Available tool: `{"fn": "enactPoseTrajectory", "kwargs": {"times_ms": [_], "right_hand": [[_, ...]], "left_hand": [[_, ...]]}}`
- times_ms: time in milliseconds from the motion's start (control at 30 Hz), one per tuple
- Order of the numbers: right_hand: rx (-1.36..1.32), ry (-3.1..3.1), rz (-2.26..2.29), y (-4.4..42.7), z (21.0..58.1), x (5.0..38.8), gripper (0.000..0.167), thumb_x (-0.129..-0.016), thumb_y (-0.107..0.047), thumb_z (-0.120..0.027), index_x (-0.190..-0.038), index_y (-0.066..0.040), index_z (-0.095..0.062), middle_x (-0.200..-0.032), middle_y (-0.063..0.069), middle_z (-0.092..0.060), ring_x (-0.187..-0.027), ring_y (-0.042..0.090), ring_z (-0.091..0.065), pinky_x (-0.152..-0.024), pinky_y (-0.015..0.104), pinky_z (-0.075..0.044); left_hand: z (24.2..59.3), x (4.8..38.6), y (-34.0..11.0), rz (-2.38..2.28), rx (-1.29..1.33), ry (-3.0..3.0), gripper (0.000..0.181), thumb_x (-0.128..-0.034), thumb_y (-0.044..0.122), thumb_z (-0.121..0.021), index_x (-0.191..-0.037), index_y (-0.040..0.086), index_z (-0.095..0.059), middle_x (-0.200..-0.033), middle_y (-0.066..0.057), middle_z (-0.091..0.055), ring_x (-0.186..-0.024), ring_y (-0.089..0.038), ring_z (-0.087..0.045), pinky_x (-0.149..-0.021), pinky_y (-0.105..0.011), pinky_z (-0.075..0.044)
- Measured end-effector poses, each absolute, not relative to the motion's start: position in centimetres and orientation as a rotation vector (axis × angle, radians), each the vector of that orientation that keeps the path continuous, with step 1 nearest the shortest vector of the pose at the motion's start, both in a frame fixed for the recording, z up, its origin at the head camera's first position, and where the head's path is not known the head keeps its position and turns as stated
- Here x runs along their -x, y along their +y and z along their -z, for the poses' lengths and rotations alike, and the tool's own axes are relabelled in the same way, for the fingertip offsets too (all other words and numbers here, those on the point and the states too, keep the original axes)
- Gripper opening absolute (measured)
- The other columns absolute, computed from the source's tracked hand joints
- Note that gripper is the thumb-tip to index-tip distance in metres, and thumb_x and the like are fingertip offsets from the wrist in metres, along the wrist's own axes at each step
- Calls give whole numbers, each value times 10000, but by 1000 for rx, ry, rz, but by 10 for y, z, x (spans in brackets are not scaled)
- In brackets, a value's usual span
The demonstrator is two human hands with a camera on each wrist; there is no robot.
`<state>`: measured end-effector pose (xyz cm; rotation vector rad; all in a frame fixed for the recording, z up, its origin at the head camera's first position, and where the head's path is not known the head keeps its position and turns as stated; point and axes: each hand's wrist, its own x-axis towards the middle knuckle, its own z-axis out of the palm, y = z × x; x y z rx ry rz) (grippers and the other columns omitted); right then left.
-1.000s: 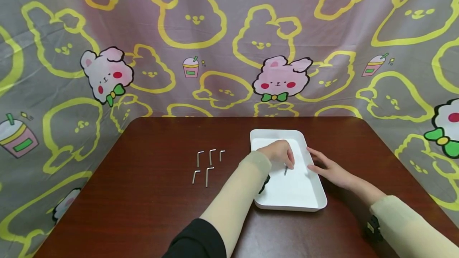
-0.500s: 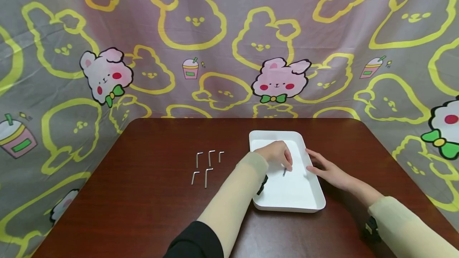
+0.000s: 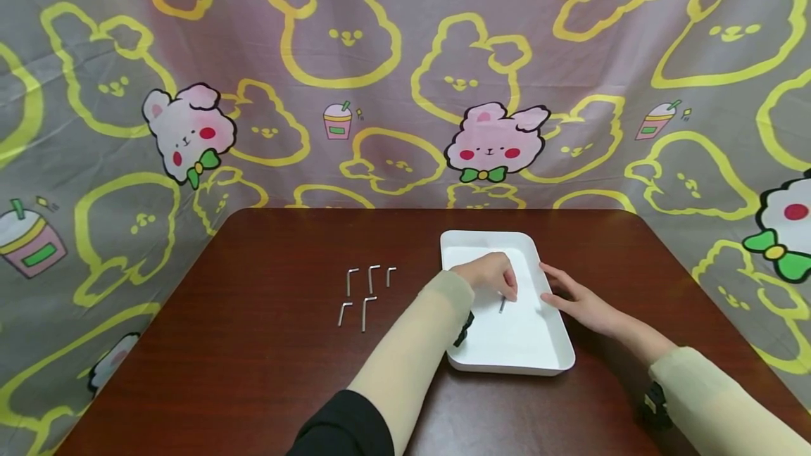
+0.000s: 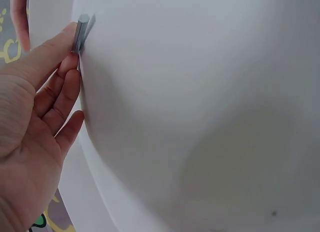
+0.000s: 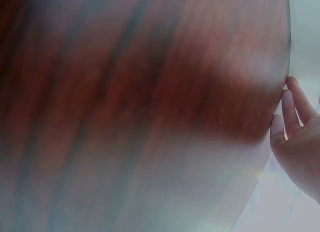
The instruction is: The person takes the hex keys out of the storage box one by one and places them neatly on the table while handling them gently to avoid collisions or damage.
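Inside a white tray [image 3: 513, 343], my left hand [image 3: 491, 274] pinches a hex key [image 3: 503, 305] low over the tray's floor. The left wrist view shows the metal hex key [image 4: 80, 35] between thumb and fingertips, its six-sided end sticking out; the rest is hidden by the fingers. Against the tray's right side rests my right hand [image 3: 586, 303], its fingers extended and touching the outer wall. In the right wrist view, the right hand [image 5: 300, 137] appears at the right edge with fingertips on the tray.
Left of the tray, several L-shaped hex keys [image 3: 364, 314] lie in two rows on the dark brown table [image 3: 253, 371]. Behind the table hangs a cloth [image 3: 405, 90] printed with cartoon figures. My left forearm crosses the tray's left rim.
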<state>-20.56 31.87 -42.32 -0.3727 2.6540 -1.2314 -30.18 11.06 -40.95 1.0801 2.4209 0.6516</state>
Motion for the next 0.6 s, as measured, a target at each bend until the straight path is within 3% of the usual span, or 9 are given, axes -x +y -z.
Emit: {"fn": "enactPoseTrajectory", "kwargs": {"times_ms": [333,600], "right_hand": [[376,2648,1245,318,422,205,689,-993,-244,-573,-1534,-49,-194,-1342,312,-439,-1209,433,-448,-918,513,-424],[384,2650,1240,318,422,205,683,-994,-236,-570,-1531,-42,-195,-1341,314,-439,-1213,439,-441,-921,518,-420]], "left_hand": [[410,299,114,-572,-1183,2441,97,-855,169,-767,-783,107,-750,-652,88,-616,-619,-23,-480,-612,-125,-382],[407,300,113,-569,-1187,2462,86,-806,189,-815,-770,126,-769,-645,113,-643,-635,-11,-501,-632,-116,-387]]}}
